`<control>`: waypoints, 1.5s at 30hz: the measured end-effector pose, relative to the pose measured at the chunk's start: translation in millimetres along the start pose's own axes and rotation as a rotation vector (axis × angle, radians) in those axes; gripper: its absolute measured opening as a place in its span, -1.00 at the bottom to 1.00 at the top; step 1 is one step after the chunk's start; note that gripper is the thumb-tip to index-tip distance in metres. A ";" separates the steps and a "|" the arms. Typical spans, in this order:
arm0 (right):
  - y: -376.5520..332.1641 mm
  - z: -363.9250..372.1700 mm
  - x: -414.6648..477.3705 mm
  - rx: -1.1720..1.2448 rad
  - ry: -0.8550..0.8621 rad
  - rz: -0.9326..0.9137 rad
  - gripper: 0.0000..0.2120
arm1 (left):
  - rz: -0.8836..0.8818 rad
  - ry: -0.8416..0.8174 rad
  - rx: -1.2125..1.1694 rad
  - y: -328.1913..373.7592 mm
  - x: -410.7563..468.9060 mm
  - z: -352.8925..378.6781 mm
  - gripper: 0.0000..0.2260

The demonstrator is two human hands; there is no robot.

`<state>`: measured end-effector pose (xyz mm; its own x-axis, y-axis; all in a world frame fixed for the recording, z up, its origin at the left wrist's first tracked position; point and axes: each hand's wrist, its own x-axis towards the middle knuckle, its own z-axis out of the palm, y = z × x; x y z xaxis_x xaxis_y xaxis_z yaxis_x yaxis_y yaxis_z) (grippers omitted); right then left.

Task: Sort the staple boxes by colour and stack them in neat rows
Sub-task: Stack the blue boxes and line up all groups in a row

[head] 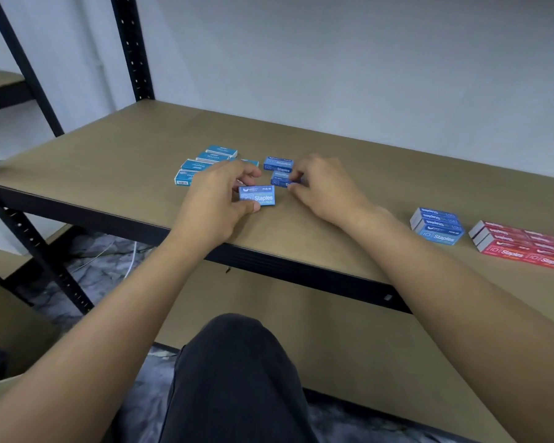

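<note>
My left hand [216, 199] is shut on a dark blue staple box [257, 195], held between thumb and fingers just above the shelf board. My right hand [322, 187] pinches another dark blue box [281, 180] lying on the board; its fingers hide part of it. Behind these lie two more dark blue boxes [278, 164]. To the left sit several light blue boxes [205, 163], partly hidden by my left hand. At the right stand a neat row of dark blue boxes [437, 226] and a block of red boxes [522, 244].
The boxes lie on a brown shelf board [141, 148] with a black front rail [301, 270]. Black slotted uprights [131, 49] rise at the left. A lower shelf board [349, 340] and my dark-trousered knee [234, 362] are below. A white wall stands behind.
</note>
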<state>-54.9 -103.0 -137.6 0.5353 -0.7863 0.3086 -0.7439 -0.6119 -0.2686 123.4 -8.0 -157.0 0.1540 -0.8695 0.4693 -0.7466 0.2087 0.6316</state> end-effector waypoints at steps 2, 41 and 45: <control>-0.9 -4.1 -2.6 0.058 0.016 0.036 -0.90 | -0.001 0.003 0.002 -0.9 0.4 0.5 -0.58; 51.7 -89.8 -59.7 0.092 -0.207 -0.059 -0.73 | 0.091 -0.346 0.101 45.2 27.7 24.9 -0.76; 52.8 -87.2 -53.1 -0.006 -0.195 0.169 -0.78 | 0.088 -0.325 0.092 42.7 27.7 26.7 -0.75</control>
<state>-157.5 -86.0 -88.6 0.4699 -0.8793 0.0775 -0.8315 -0.4704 -0.2956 78.6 -35.1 -133.5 -0.1167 -0.9500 0.2895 -0.8053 0.2611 0.5322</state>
